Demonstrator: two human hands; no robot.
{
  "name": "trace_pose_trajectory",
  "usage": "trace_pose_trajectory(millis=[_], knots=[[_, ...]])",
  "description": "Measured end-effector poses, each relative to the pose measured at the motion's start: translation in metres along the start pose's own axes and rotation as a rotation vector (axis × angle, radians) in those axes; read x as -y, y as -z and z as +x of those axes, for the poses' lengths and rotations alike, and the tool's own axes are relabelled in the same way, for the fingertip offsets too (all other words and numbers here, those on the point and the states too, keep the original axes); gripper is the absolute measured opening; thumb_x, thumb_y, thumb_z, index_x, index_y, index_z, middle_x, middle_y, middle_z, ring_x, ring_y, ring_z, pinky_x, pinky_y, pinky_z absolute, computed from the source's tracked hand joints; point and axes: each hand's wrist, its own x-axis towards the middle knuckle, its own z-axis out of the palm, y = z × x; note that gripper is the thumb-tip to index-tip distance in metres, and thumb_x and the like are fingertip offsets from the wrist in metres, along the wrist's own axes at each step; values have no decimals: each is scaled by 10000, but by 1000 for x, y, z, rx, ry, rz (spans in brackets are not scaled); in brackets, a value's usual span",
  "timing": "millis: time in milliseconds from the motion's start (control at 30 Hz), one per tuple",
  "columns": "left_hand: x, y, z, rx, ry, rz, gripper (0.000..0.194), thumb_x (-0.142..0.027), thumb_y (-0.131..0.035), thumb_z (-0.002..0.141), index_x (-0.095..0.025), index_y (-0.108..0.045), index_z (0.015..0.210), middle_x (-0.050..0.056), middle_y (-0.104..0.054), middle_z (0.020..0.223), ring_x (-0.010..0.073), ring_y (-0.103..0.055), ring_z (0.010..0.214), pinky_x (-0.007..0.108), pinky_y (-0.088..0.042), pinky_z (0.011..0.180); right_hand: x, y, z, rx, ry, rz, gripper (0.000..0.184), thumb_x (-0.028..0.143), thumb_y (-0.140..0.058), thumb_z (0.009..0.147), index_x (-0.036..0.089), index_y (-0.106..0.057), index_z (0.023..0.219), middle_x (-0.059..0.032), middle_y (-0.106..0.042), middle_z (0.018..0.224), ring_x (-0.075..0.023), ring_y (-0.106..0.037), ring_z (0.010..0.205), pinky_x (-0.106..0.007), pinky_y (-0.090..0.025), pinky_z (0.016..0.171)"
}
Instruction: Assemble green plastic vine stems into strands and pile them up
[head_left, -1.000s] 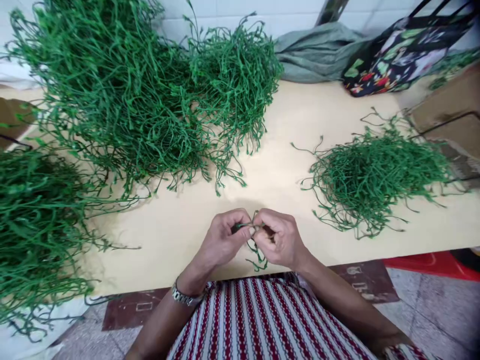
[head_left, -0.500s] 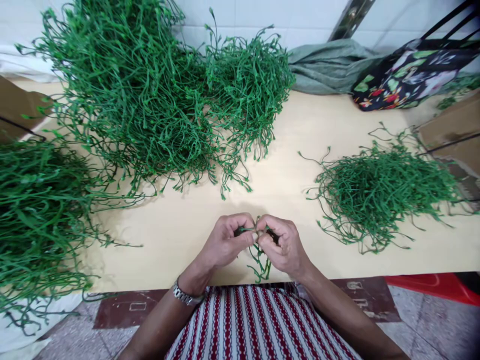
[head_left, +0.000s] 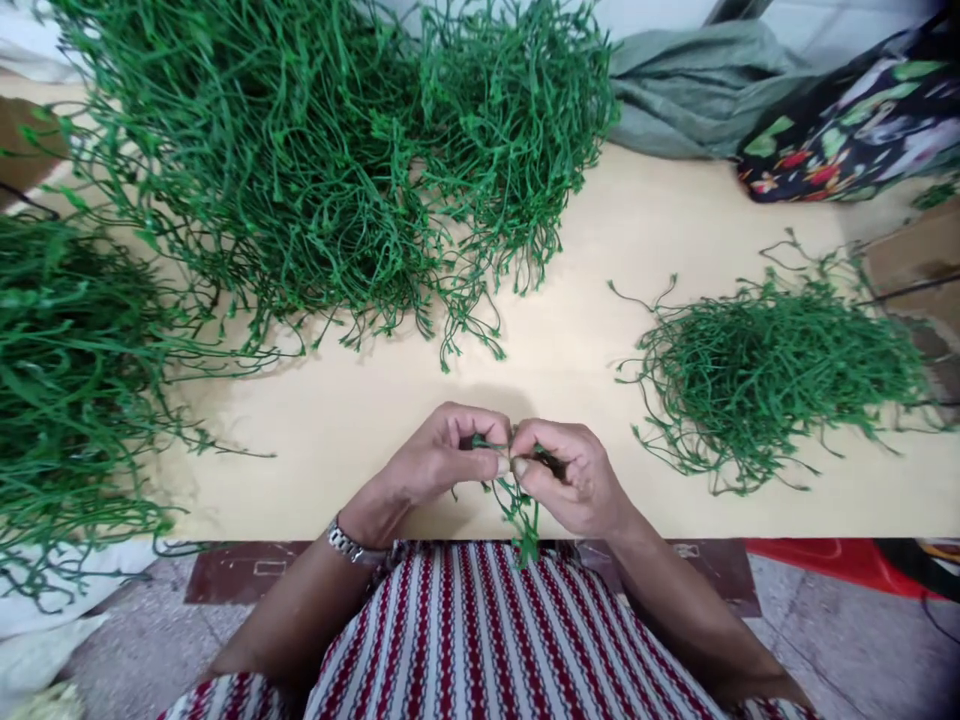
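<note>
Over the front edge of the table, my left hand (head_left: 457,455) and my right hand (head_left: 566,475) meet fingertip to fingertip. Both pinch thin green stems (head_left: 525,515) between thumb and forefinger, and the stems' bud-like ends dangle below. The exact spot they grip is hidden by the fingers. Whether the stems are real or plastic I cannot tell. A small pile of similar green stems (head_left: 780,370) lies to the right of my right hand. Beyond my hands rises a large heap of green stems (head_left: 300,170), and another heap (head_left: 67,390) covers the left end.
The pale table (head_left: 360,430) runs along a tiled wall. At the back right are a grey-green cloth (head_left: 697,90) and a floral bag (head_left: 847,125). Cardboard (head_left: 919,250) stands at the right end, with a red object (head_left: 832,565) below the table edge.
The view has tipped downward, so the heaps sit higher in the picture. My hands stay together on the stems, with the fingers slightly shifted and the dangling ends swung a little.
</note>
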Motion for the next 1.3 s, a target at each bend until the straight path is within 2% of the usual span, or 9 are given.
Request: trace_pose_trajectory(millis=[200, 433, 600, 700, 800, 933, 1000, 1167, 1300], knots=[[-10, -2, -3, -38, 21, 224, 239, -262, -593, 710, -137, -448, 566, -37, -382, 570, 85, -339, 559, 240, -256, 524, -6, 9, 4, 92, 145, -84, 72, 196, -567, 779, 146, -529, 745, 43, -465, 597, -47, -367, 494, -168, -286, 456], [-9, -5, -7, 136, 122, 206, 184, -218, -551, 706, -143, -429, 591, -50, -356, 564, 77, -296, 548, 239, -230, 511, -11, 13, 2, 248, 265, -23, 176, 239, -498, 835, 153, -494, 682, 43, -436, 571, -53, -356, 497, -182, -290, 482], [-8, -7, -6, 138, 193, 218, 138, -207, -536, 679, -146, -441, 600, -51, -356, 561, 76, -298, 538, 239, -226, 508, -12, 16, 3, 319, 217, 44, 164, 218, -479, 828, 167, -472, 672, 48, -412, 565, -54, -332, 488, -186, -267, 466], [-8, -6, -5, 170, 160, 194, 157, -186, -517, 660, -159, -395, 564, -49, -345, 558, 76, -281, 532, 242, -222, 500, -12, 20, 2, 363, 153, 158, 177, 193, -456, 821, 172, -454, 645, 41, -427, 579, -58, -340, 496, -196, -279, 473], [-8, -5, -4, 184, 112, 220, 165, -184, -505, 694, -161, -390, 577, -43, -356, 579, 80, -300, 547, 246, -247, 514, -15, 28, 1, 304, 92, 283, 191, 243, -461, 837, 173, -467, 660, 34, -423, 574, -70, -357, 491, -208, -294, 466], [-5, -5, -2, 41, 136, 397, 82, -199, -518, 735, -138, -484, 693, -29, -429, 632, 82, -364, 569, 236, -288, 530, -22, 39, 4, 33, 88, 328, 183, 320, -482, 862, 174, -502, 753, -12, -514, 675, -111, -475, 611, -242, -369, 544], [-4, -4, -2, -3, 137, 449, 65, -190, -530, 721, -134, -504, 739, -20, -457, 667, 84, -388, 588, 234, -307, 540, -24, 43, 5, -38, 95, 304, 167, 317, -478, 872, 177, -510, 787, -38, -563, 756, -124, -508, 670, -256, -388, 581], [-2, -5, -3, -71, 141, 479, 120, -133, -495, 705, -158, -457, 815, -48, -411, 631, 82, -382, 565, 219, -290, 503, -22, 46, 6, -76, 40, 142, 136, 300, -489, 874, 178, -526, 827, -12, -536, 689, -108, -491, 607, -226, -372, 514], [0, -7, -4, -136, 83, 559, 192, -102, -500, 699, -179, -396, 840, -57, -415, 643, 77, -396, 553, 215, -298, 499, -13, 37, 9, 38, 89, -109, 133, 231, -442, 891, 170, -559, 910, -15, -531, 720, -97, -478, 607, -226, -383, 541]])
